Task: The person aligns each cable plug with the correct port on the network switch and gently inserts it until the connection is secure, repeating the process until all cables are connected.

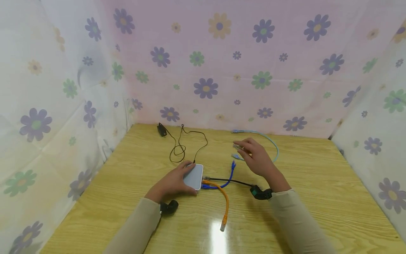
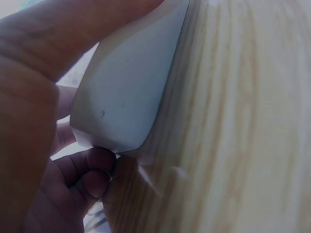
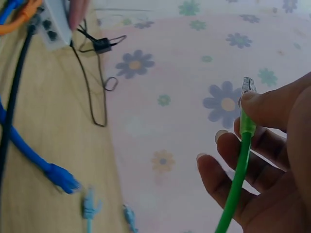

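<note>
My left hand (image 1: 172, 183) grips a small white network switch (image 1: 194, 176) by its near and far edges on the table. In the left wrist view, the thumb and curled fingers are around its smooth white casing (image 2: 126, 82). Black, orange and blue network cables come out of its right side. In the right wrist view, my right hand (image 3: 267, 160) pinches the clear plug (image 3: 248, 84) of a green network cable (image 3: 238, 179) between thumb and fingers. That hand (image 1: 257, 158) is raised right of the switch; most of the green cable is hidden in the head view.
An orange cable (image 1: 227, 203) curves toward the front, its plug loose. The blue cable (image 1: 232, 173) and black cable (image 1: 233, 181) run rightward. A light blue cable (image 1: 272, 143) lies looped at the back. A black power adapter (image 1: 161, 130) sits back left, its thin cord reaching the switch.
</note>
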